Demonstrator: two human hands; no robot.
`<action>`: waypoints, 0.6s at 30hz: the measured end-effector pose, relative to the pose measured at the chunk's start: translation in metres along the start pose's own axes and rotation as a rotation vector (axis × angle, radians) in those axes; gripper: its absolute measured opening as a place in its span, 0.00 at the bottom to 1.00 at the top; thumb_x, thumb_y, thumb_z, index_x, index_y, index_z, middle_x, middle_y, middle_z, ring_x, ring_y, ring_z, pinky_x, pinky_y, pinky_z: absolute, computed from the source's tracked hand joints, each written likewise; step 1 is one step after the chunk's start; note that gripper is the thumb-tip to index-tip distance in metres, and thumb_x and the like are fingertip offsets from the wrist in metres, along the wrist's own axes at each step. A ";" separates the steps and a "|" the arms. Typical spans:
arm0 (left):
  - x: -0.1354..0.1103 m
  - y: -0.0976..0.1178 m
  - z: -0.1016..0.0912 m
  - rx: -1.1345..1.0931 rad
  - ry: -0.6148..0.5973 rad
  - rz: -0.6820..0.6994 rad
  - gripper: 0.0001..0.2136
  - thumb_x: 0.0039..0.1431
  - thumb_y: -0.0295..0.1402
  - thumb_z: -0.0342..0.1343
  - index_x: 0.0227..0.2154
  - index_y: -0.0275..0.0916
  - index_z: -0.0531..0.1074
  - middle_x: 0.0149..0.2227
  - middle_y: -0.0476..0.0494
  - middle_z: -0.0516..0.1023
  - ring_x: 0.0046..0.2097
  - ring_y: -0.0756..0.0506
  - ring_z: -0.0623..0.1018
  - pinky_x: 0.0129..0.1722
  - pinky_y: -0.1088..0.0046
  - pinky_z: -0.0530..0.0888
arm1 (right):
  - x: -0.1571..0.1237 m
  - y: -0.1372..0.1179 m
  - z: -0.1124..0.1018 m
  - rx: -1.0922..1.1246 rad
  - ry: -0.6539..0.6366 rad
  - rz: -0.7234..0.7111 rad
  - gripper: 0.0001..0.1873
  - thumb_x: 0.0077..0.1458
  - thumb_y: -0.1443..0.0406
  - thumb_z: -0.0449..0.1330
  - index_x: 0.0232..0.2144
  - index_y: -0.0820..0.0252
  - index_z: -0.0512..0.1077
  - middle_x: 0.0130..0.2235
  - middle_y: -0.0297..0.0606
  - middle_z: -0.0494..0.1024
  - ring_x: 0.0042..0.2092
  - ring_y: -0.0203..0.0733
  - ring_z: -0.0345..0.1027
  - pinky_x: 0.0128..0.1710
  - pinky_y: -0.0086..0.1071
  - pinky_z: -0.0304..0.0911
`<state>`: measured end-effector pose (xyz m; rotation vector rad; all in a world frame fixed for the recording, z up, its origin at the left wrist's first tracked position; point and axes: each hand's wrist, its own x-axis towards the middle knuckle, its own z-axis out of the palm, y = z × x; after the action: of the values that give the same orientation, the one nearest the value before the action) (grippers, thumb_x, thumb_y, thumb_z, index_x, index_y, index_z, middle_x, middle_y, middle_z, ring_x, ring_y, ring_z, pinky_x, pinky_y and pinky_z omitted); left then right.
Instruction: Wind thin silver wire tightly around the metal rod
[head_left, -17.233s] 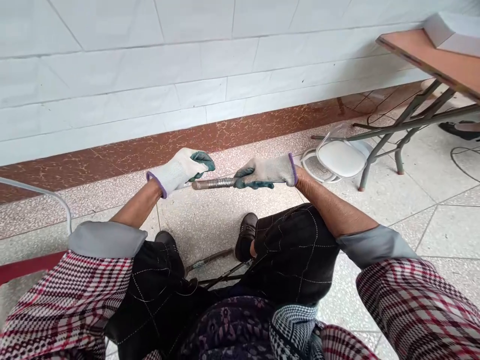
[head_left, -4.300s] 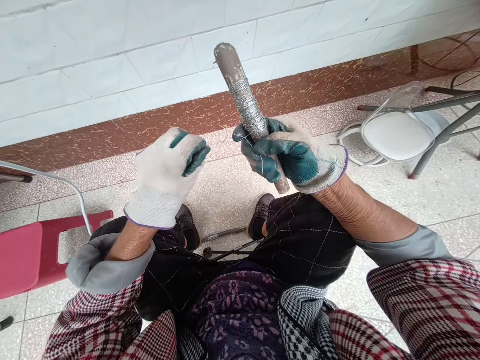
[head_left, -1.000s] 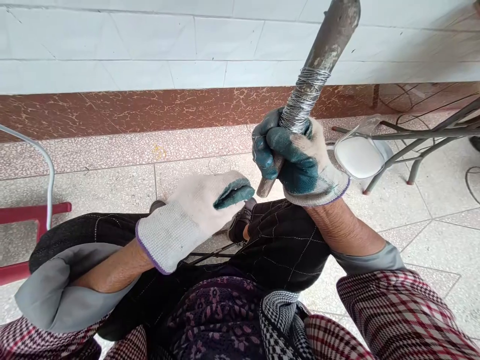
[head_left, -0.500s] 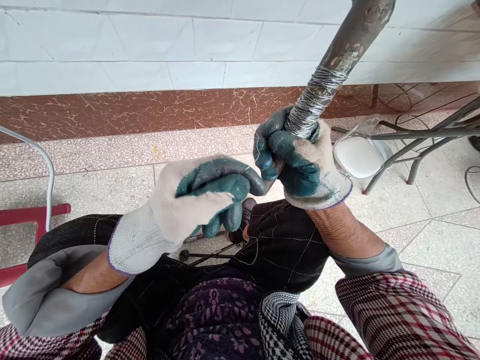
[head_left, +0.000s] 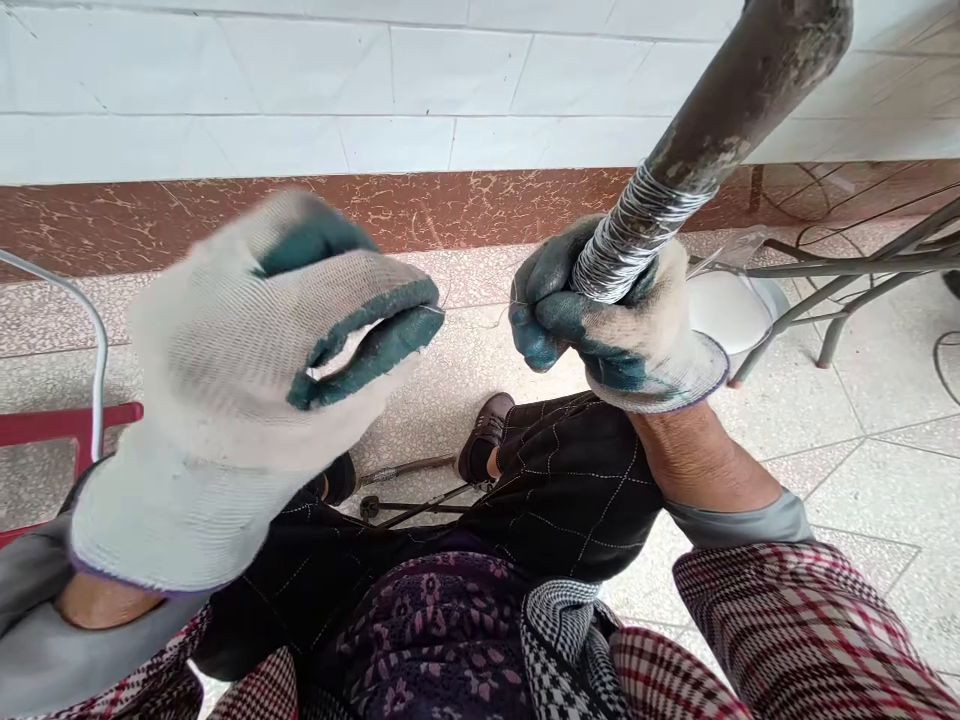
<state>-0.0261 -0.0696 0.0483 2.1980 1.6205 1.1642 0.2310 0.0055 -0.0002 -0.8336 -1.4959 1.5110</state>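
Observation:
Both my hands wear white knit gloves with green-coated palms. My right hand (head_left: pixel 611 325) is closed round a thick rusty metal rod (head_left: pixel 739 95) that slants up to the top right. Thin silvery wire (head_left: pixel 634 235) is wound tightly round the rod just above my fist. My left hand (head_left: pixel 270 370) is raised close to the camera, left of the rod. Its thumb and fingertips are pinched together on a very fine strand of wire (head_left: pixel 480 310) that runs across to the rod.
I sit over a speckled tile floor by a white tiled wall with a brown skirting. A red stool with a metal frame (head_left: pixel 60 420) stands at the left. A white round seat (head_left: pixel 724 310) and grey table legs (head_left: pixel 840 285) stand at the right. Metal rods (head_left: pixel 409 495) lie between my feet.
My left hand has risen from my lap towards the camera and pulled left, drawing the fine wire taut. The rod in my right hand has tilted further right and come closer.

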 end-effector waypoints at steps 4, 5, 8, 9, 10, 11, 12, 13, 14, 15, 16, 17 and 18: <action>0.010 -0.010 -0.004 -0.133 -0.051 0.123 0.03 0.62 0.34 0.70 0.33 0.51 0.85 0.55 0.48 0.87 0.48 0.36 0.87 0.55 0.52 0.82 | 0.003 0.001 -0.005 0.026 -0.100 -0.003 0.12 0.49 0.61 0.81 0.31 0.47 0.81 0.28 0.36 0.79 0.25 0.48 0.74 0.17 0.39 0.69; 0.011 -0.012 -0.005 -0.162 -0.125 0.131 0.05 0.64 0.36 0.69 0.31 0.51 0.84 0.53 0.49 0.88 0.48 0.38 0.87 0.55 0.54 0.82 | 0.003 0.001 -0.006 0.046 -0.121 -0.018 0.11 0.49 0.62 0.81 0.31 0.48 0.82 0.28 0.36 0.79 0.25 0.48 0.75 0.18 0.39 0.71; 0.012 -0.016 -0.008 -0.170 -0.274 0.144 0.16 0.70 0.45 0.61 0.26 0.49 0.83 0.43 0.50 0.88 0.44 0.42 0.87 0.47 0.64 0.84 | 0.001 -0.002 -0.011 0.026 -0.130 -0.013 0.11 0.50 0.64 0.81 0.32 0.49 0.82 0.30 0.37 0.81 0.27 0.48 0.77 0.21 0.38 0.74; 0.010 -0.015 -0.009 -0.169 -0.317 0.109 0.17 0.70 0.45 0.59 0.26 0.49 0.84 0.42 0.52 0.88 0.43 0.43 0.87 0.44 0.67 0.83 | 0.000 -0.004 -0.012 -0.002 -0.120 0.004 0.11 0.51 0.65 0.81 0.32 0.50 0.82 0.32 0.38 0.83 0.29 0.49 0.79 0.22 0.39 0.76; 0.009 -0.013 -0.011 -0.168 -0.336 0.067 0.16 0.70 0.44 0.59 0.28 0.48 0.84 0.41 0.53 0.88 0.41 0.45 0.87 0.41 0.70 0.82 | -0.001 -0.005 -0.013 -0.028 -0.113 0.017 0.11 0.51 0.67 0.80 0.33 0.51 0.82 0.35 0.39 0.84 0.30 0.50 0.80 0.24 0.40 0.78; 0.007 -0.011 -0.013 -0.163 -0.338 0.027 0.13 0.68 0.42 0.60 0.29 0.47 0.85 0.42 0.53 0.88 0.40 0.46 0.86 0.39 0.72 0.81 | -0.002 -0.006 -0.013 -0.050 -0.113 0.021 0.11 0.52 0.68 0.80 0.34 0.52 0.83 0.37 0.41 0.85 0.32 0.51 0.81 0.25 0.40 0.80; 0.005 -0.007 -0.014 -0.155 -0.330 -0.004 0.11 0.66 0.39 0.61 0.30 0.47 0.86 0.43 0.53 0.89 0.39 0.46 0.87 0.37 0.72 0.80 | -0.002 -0.007 -0.012 -0.058 -0.123 0.012 0.10 0.53 0.69 0.79 0.35 0.53 0.83 0.39 0.42 0.86 0.33 0.51 0.82 0.26 0.40 0.81; 0.003 -0.004 -0.016 -0.150 -0.317 -0.025 0.09 0.65 0.37 0.62 0.31 0.47 0.86 0.45 0.52 0.90 0.40 0.46 0.87 0.37 0.72 0.80 | -0.002 -0.008 -0.012 -0.050 -0.141 -0.007 0.09 0.54 0.70 0.78 0.36 0.54 0.84 0.41 0.42 0.87 0.34 0.49 0.82 0.27 0.39 0.81; 0.002 -0.001 -0.017 -0.150 -0.291 -0.040 0.07 0.63 0.35 0.63 0.32 0.47 0.87 0.46 0.51 0.90 0.40 0.45 0.87 0.37 0.70 0.80 | -0.002 -0.009 -0.010 -0.032 -0.165 -0.037 0.08 0.55 0.70 0.77 0.37 0.54 0.85 0.42 0.42 0.87 0.34 0.48 0.82 0.27 0.37 0.81; 0.000 0.002 -0.017 -0.158 -0.266 -0.061 0.07 0.62 0.33 0.64 0.32 0.48 0.87 0.45 0.51 0.90 0.39 0.44 0.87 0.37 0.69 0.81 | -0.002 -0.009 -0.009 -0.015 -0.191 -0.061 0.08 0.56 0.71 0.77 0.37 0.55 0.86 0.42 0.41 0.87 0.34 0.46 0.81 0.27 0.35 0.80; 0.000 0.003 -0.018 -0.170 -0.246 -0.095 0.07 0.61 0.32 0.65 0.33 0.49 0.88 0.42 0.51 0.91 0.38 0.44 0.87 0.36 0.68 0.81 | -0.002 -0.010 -0.007 0.004 -0.215 -0.082 0.07 0.57 0.70 0.77 0.37 0.55 0.86 0.42 0.41 0.87 0.33 0.45 0.81 0.26 0.34 0.79; -0.001 0.004 -0.018 -0.180 -0.234 -0.145 0.07 0.60 0.31 0.66 0.33 0.50 0.88 0.38 0.52 0.90 0.37 0.43 0.87 0.35 0.67 0.81 | -0.002 -0.012 -0.006 0.014 -0.231 -0.092 0.06 0.57 0.69 0.77 0.37 0.56 0.86 0.41 0.40 0.87 0.33 0.45 0.81 0.25 0.33 0.78; -0.002 0.003 -0.018 -0.185 -0.217 -0.200 0.07 0.60 0.31 0.66 0.35 0.50 0.89 0.35 0.52 0.89 0.36 0.42 0.87 0.33 0.67 0.80 | -0.003 -0.013 -0.005 0.009 -0.234 -0.087 0.06 0.57 0.67 0.78 0.36 0.56 0.86 0.41 0.40 0.87 0.32 0.45 0.81 0.25 0.33 0.77</action>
<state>-0.0355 -0.0777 0.0613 1.9227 1.5349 0.9438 0.2380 0.0043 0.0124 -0.5934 -1.6708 1.5913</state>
